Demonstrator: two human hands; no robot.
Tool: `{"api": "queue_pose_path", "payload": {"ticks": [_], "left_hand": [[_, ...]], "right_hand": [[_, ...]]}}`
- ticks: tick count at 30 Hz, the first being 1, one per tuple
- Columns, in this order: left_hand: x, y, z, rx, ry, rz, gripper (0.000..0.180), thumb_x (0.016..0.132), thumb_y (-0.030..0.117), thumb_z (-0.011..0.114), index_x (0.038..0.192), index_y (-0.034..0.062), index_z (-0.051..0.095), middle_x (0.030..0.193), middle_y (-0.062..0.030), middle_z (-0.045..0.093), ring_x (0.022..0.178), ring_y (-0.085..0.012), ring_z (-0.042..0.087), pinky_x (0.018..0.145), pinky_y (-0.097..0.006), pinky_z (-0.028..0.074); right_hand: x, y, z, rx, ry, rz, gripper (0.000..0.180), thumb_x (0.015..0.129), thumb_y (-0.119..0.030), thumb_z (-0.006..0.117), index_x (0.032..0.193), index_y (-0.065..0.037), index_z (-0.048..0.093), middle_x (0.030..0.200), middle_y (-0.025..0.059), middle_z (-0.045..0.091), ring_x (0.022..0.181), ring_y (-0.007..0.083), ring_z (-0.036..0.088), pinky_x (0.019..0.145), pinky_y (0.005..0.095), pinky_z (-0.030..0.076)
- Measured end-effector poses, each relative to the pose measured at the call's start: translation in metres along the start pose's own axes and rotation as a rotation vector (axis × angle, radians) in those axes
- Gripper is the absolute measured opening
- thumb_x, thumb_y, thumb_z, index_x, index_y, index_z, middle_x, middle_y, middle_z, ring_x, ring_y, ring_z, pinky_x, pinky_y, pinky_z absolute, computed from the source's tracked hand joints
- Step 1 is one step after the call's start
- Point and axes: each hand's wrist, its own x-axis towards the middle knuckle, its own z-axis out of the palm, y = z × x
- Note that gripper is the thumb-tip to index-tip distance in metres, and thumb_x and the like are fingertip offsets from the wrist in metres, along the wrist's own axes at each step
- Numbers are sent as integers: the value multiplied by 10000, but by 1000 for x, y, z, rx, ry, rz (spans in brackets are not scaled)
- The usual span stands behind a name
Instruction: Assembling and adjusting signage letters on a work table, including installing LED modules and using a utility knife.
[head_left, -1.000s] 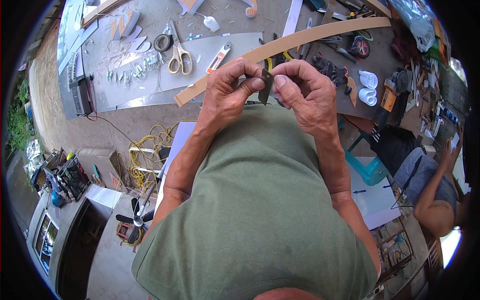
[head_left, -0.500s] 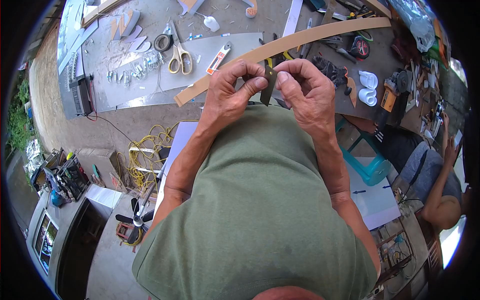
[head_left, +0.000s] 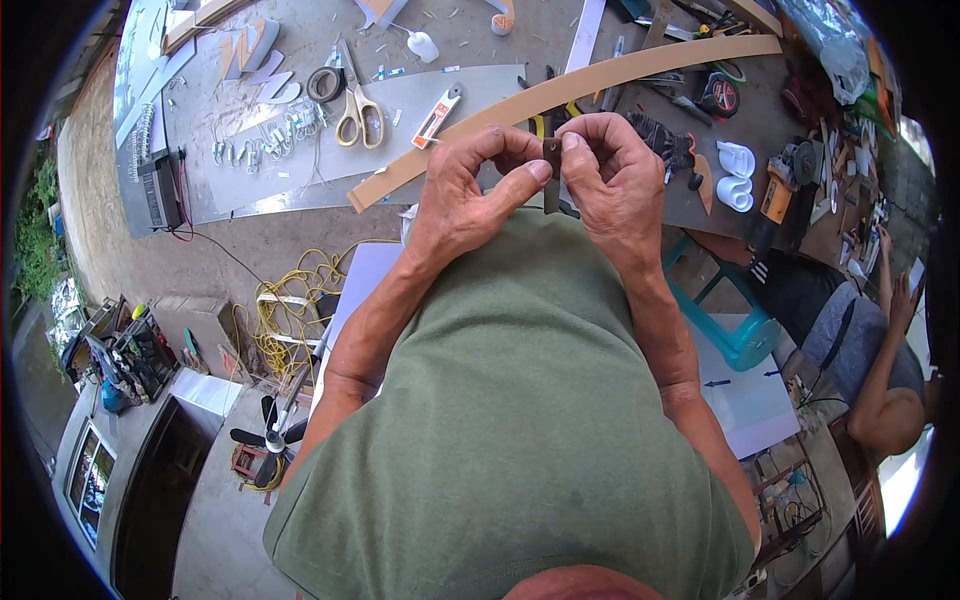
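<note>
A thin, dark, flat strip (head_left: 551,190) hangs between my hands, close in front of my shirt. My left hand (head_left: 475,195) is closed, its thumb and forefinger pinching at the strip's left edge. From the other side, my right hand (head_left: 615,185) grips the upper part between thumb and curled fingers. Behind both hands runs a long tan strip of board (head_left: 600,80), laid slantwise over the table. Near my left hand lies a box cutter (head_left: 437,117) in orange and white. Black work gloves (head_left: 660,140) lie just beyond my right hand.
Scissors (head_left: 360,118), black tape (head_left: 325,85) and several small clear pieces (head_left: 290,130) lie on the table's left. At right are a tape measure (head_left: 720,95), white curled pieces (head_left: 737,175) and an angle grinder (head_left: 785,185). A teal stool (head_left: 745,345) and another person (head_left: 860,350) are at right.
The dark strip has turned edge-on and shifted slightly right, now hanging more upright. My left hand has moved a little right and down, its grip rearranged; my right hand has shifted slightly left.
</note>
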Motion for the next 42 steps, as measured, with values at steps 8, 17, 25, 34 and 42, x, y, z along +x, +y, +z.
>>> {"api": "queue_pose_path", "payload": {"ticks": [8,17,25,34,42], "left_hand": [[-1,-12,3,-33,101,-150,149,864,113,689,912,-28,695,726,-40,678,662,-71,589,617,-238,476],[1,-6,4,62,79,-151,180,841,136,718,935,-17,708,735,-43,688,654,-81,599,631,-243,489],[7,-8,3,117,-11,-96,223,791,185,793,909,12,715,826,-30,704,754,-93,607,681,-260,476],[8,-15,2,-121,-5,-233,219,785,189,834,855,22,711,775,-14,681,718,-73,598,643,-236,484],[11,-12,-2,-124,112,-195,159,798,121,820,870,23,718,803,-34,694,734,-81,626,687,-244,533]], "right_hand": [[0,11,3,158,17,-10,163,902,-119,667,982,23,660,807,23,637,719,45,570,637,209,480],[9,15,-14,-94,-180,-99,173,873,-129,720,981,6,707,827,6,663,650,47,543,560,197,431],[14,17,-14,122,-147,74,162,869,-128,730,942,10,686,785,12,669,696,52,590,617,209,484],[15,20,-14,200,-171,83,173,874,-152,744,911,5,681,786,8,665,716,58,591,642,212,486],[25,31,-17,224,-12,33,184,889,-170,737,918,-2,667,759,1,631,659,47,539,582,201,441]]}}
